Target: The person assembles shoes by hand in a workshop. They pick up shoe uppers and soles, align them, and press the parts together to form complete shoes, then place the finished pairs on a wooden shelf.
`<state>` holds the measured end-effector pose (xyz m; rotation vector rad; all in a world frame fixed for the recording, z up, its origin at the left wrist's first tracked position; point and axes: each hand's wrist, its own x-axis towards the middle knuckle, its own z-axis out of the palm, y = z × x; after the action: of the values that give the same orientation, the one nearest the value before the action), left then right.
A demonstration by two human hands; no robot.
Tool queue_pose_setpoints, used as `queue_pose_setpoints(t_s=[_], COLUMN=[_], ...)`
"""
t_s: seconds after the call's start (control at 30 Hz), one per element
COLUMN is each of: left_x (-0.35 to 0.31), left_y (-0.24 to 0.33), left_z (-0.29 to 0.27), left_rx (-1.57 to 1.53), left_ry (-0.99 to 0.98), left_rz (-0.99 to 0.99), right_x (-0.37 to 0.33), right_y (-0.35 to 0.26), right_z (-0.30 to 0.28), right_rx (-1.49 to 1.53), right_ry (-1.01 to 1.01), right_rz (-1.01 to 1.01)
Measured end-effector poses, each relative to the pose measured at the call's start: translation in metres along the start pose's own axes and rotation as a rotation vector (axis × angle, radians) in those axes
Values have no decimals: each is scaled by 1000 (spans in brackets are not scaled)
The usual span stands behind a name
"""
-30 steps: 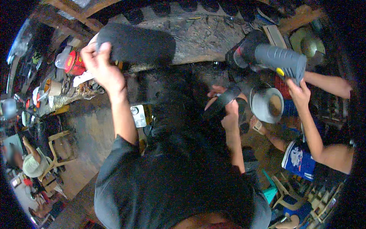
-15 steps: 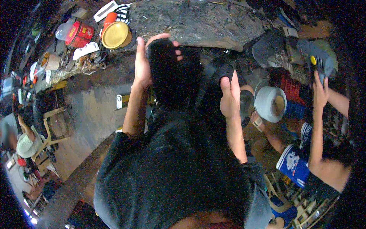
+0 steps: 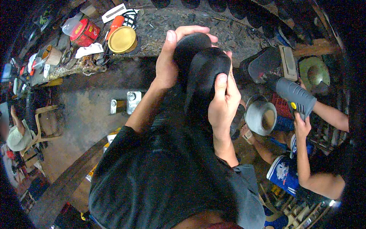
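Left hand curled round the rear black sole-shaped piece; right hand pinching the front black sole-shaped piece, thumb on its face. I see the 2 overlap, against the edge of the desk in view. Red tub has yellow lettering; gold-lidded tub beside it. Desk dark, littered; floor stained brown-grey. Right: co-worker's hand on grey tool, blue shorts white-printed. Both my wrists bent, forearms angled up.

The left hand cups a black sole, the right hand a second sole, partly covering it. A co-worker's hand grips a grey tool.
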<state>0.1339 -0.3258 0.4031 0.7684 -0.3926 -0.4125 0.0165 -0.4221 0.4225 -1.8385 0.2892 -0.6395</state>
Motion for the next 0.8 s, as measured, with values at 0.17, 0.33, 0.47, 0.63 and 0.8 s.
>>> queue_pose_setpoints(t_s=[0.17, 0.33, 0.47, 0.63, 0.8], left_x=[-4, -5, -4, -8, -14], left_y=[6, 5, 0, -1, -1], left_z=[7, 11, 10, 10, 11], left_rx=[-70, -77, 10, 3, -9], left_ry=[-76, -103, -121, -143, -169], left_rz=[-35, -33, -12, -3, -12], right_x=[0, -1, -1, -6, -13], right_y=[0, 6, 7, 5, 4], right_z=[1, 3, 2, 1, 0], right_rx=[-71, -103, -130, -132, -138], right_ry=[19, 22, 26, 18, 30], right_rz=[-22, 23, -26, 2, -31])
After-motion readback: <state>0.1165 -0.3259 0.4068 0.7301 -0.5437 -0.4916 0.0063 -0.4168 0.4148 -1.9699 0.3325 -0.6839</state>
